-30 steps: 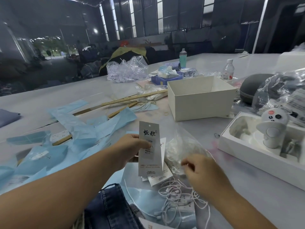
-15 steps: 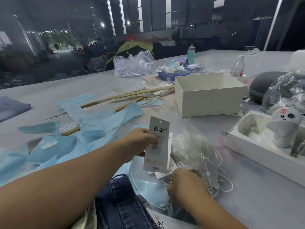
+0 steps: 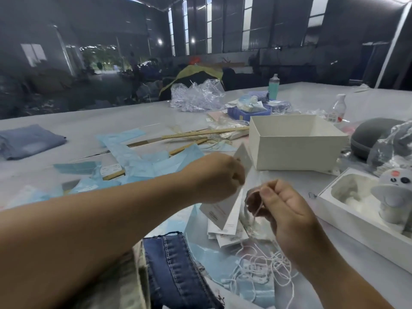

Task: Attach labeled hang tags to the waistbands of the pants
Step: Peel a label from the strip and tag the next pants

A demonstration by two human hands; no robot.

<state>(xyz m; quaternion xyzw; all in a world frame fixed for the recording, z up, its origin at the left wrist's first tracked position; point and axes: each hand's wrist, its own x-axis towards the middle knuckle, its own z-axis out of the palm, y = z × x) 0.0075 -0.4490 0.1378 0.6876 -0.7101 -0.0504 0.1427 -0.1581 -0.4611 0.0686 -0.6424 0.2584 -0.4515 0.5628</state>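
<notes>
Both hands have come up off the table since half a second ago, and the hang tag has turned edge-on with its printed face away.

Left hand [image 3: 219,177] is curled around the hang tag [image 3: 225,210], gripping it mid-air over the loose pile of tags [image 3: 225,234]. Right hand [image 3: 282,210] sits just beside it, thumb and fingers pinching a thin white string [image 3: 256,210]. More strings [image 3: 263,266] lie tangled below it on the table [image 3: 379,284]. The jeans [image 3: 176,270] with their stitched waistband sit at the near edge under the left forearm, not touching the tag. White box [image 3: 292,152] stands behind the hands.
</notes>
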